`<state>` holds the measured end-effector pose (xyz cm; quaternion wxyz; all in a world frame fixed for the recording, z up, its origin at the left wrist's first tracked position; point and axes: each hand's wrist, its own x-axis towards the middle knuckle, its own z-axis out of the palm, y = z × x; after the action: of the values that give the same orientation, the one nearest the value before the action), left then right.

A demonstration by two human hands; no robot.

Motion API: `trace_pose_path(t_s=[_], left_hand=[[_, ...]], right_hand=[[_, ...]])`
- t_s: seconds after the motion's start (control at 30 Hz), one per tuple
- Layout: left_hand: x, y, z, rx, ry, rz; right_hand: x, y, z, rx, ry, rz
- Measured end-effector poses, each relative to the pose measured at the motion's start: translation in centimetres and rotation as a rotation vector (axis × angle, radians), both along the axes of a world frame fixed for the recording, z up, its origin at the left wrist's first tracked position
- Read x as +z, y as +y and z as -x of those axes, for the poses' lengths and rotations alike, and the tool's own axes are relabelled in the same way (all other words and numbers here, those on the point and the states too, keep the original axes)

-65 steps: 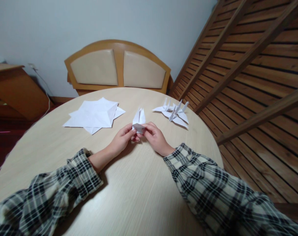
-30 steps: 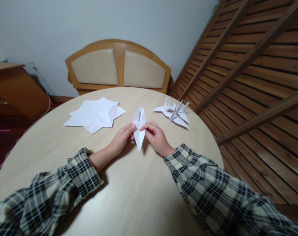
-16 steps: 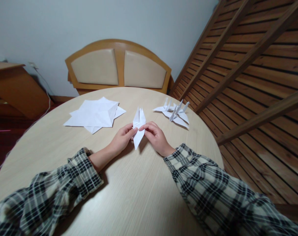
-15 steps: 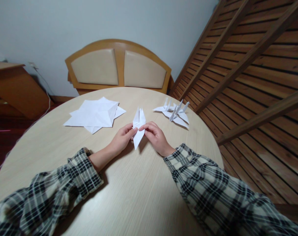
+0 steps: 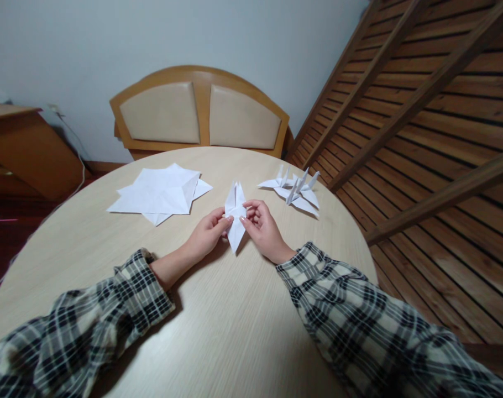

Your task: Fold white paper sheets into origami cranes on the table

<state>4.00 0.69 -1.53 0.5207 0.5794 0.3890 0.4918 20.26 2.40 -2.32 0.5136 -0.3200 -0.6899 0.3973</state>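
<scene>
Between my two hands, above the table's middle, is a folded white paper (image 5: 235,207), long and pointed, with a split upper end and a single tip toward me. My left hand (image 5: 209,232) pinches its left edge, thumb on top and the other fingers partly hidden beneath. On the opposite edge, my right hand (image 5: 265,231) grips with the thumb on the front and the index finger at the upper side; its other fingers are curled. Folded paper cranes (image 5: 297,190) stand to the right, past my right hand.
White paper sheets (image 5: 160,190) lie in an overlapping stack at the left of the round wooden table (image 5: 235,331). A chair or headboard with cream panels (image 5: 160,113) stands behind the table. Wooden slats (image 5: 434,138) slope along the right side.
My right thumb has shifted to the paper's right edge and the index finger has moved up and outward. The paper's lower tip has swung slightly right. My left hand keeps its pinch.
</scene>
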Motion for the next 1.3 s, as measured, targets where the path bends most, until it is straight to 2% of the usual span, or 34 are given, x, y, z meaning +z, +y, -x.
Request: trace_pose_path(t_s=[0.27, 0.8, 1.1, 1.3], left_hand=[[-0.4, 0.1, 0.1, 0.032, 0.012, 0.021], [-1.3, 0.3, 0.1, -0.007, 0.019, -0.023], [-0.8, 0.1, 0.1, 0.029, 0.037, -0.043], [-0.8, 0.1, 0.0, 0.035, -0.022, -0.074]], right_hand=[[0.4, -0.2, -0.1, 0.001, -0.015, 0.005], [0.1, -0.1, -0.2, 0.043, -0.017, -0.012], [-0.3, 0.1, -0.2, -0.005, -0.033, -0.06], [-0.6, 0.5, 0.0, 0.001, 0.002, -0.007]])
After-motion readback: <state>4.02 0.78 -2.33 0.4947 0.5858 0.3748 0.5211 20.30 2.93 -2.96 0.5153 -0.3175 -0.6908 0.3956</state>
